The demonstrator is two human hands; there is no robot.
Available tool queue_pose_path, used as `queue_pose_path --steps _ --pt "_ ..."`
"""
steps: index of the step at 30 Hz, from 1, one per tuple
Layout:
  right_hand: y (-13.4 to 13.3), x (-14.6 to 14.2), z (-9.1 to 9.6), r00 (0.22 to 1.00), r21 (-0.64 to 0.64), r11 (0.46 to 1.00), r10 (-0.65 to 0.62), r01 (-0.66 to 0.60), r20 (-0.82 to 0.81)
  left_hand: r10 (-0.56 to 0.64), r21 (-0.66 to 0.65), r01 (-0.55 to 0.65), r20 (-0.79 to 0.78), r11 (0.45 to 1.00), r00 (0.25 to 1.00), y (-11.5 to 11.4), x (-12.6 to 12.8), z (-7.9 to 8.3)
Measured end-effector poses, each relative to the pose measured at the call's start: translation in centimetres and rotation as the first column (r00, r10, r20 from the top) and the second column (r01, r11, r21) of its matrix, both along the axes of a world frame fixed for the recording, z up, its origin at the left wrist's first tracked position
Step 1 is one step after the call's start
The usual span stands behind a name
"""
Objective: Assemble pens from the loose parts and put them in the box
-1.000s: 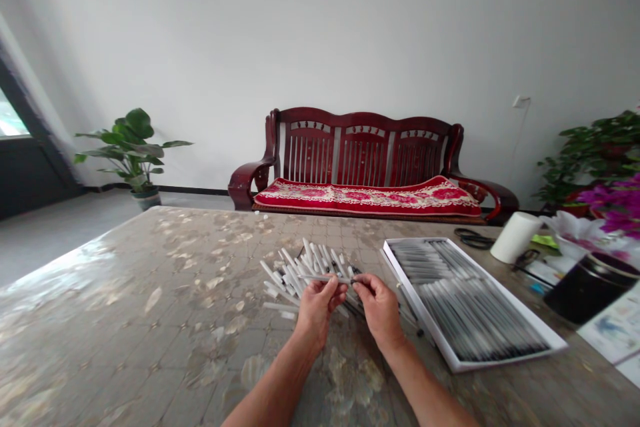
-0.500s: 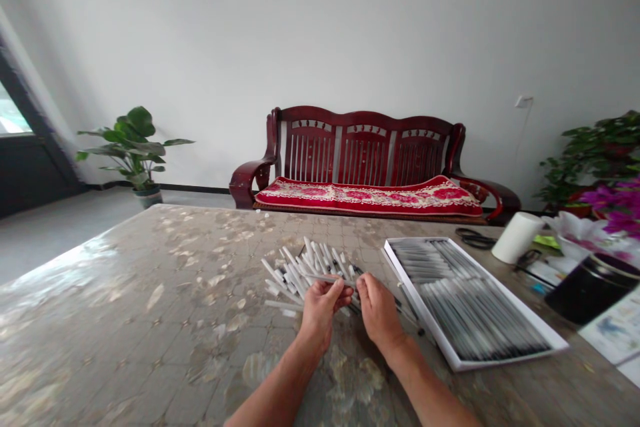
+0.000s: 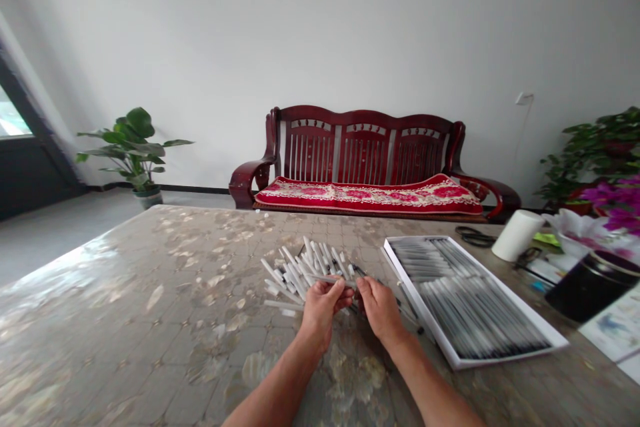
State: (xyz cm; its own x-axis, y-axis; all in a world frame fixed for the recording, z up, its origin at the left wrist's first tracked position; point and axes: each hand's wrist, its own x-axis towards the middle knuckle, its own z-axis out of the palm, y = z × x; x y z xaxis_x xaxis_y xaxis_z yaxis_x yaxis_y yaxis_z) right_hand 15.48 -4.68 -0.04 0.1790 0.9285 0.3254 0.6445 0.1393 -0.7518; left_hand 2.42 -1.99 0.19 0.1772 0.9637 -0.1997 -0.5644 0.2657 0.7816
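Note:
In front of me my left hand [image 3: 323, 303] pinches a slim translucent pen [image 3: 325, 277] between thumb and fingers. My right hand [image 3: 377, 307] is closed close by at the pen's right end; its fingertips hide what they grip. Just beyond both hands lies a loose pile of whitish pen parts [image 3: 290, 272], some with black ends. To the right, a shallow white box [image 3: 453, 361] holds rows of translucent pens with dark tips [image 3: 480, 313]. A few thin dark pieces [image 3: 410, 313] lie between my right hand and the box.
The patterned table [image 3: 150, 347] spreads out on the left. Along its right side are black scissors [image 3: 475, 237], a white roll [image 3: 517, 236], a black cup [image 3: 593, 287] and purple flowers [image 3: 617, 207]. A wooden bench [image 3: 360, 153] stands behind the table.
My right hand has shifted very slightly, its fingers tilting at the pen's right end. My left hand keeps hold of the pen in nearly the same spot.

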Motion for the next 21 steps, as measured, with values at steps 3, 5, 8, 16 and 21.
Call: queue_pose_path --steps 3,5,8,16,21 --pt "-0.18 0.1 0.06 0.999 0.03 0.998 0.053 -0.053 0.009 0.009 -0.014 -0.009 0.005 1.0 1.0 0.07 -0.05 -0.02" --pt "-0.24 0.1 -0.03 0.999 0.039 0.998 0.046 -0.047 0.03 -0.007 -0.007 0.007 -0.001 1.0 1.0 0.03 -0.03 -0.07" --pt "-0.26 0.09 -0.21 1.0 -0.017 1.0 -0.007 0.007 -0.014 -0.022 0.007 0.022 -0.014 1.0 1.0 -0.12 0.0 -0.12" --pt "-0.34 0.02 -0.28 0.997 0.019 0.998 0.053 -0.052 -0.05 -0.026 0.017 0.027 -0.015 0.999 1.0 -0.28 -0.11 0.17" --pt "-0.27 0.07 -0.55 0.984 -0.043 0.998 0.047 -0.055 -0.17 -0.018 0.019 0.019 -0.034 1.0 0.999 -0.33 -0.07 0.23"
